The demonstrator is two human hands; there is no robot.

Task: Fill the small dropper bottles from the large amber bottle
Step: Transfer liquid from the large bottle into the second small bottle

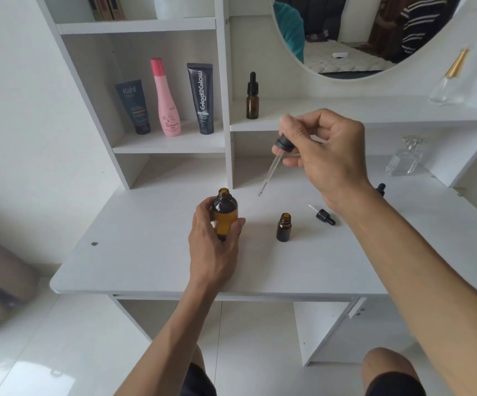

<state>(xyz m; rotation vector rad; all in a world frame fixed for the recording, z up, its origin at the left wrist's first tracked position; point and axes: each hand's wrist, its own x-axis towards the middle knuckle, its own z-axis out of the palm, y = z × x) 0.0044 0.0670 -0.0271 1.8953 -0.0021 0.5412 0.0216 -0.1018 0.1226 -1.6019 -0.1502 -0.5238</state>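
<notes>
The large amber bottle (225,212) stands uncapped on the white desk (145,252), and my left hand (214,247) grips its body. My right hand (323,150) pinches the black cap of a long glass dropper (274,164), holding it tilted in the air above and to the right of the large bottle's mouth. A small amber bottle (283,227) stands open to the right of the large one. Its small dropper cap (323,215) lies on the desk beside it. Another small capped dropper bottle (252,97) stands on the shelf behind.
Three cosmetic tubes and bottles (165,101) stand in the left shelf compartment. A clear glass perfume bottle (406,158) sits at the back right, another with a gold cap (450,78) above it. A black dropper cap (380,189) peeks out behind my right wrist. A round mirror (346,35) hangs above.
</notes>
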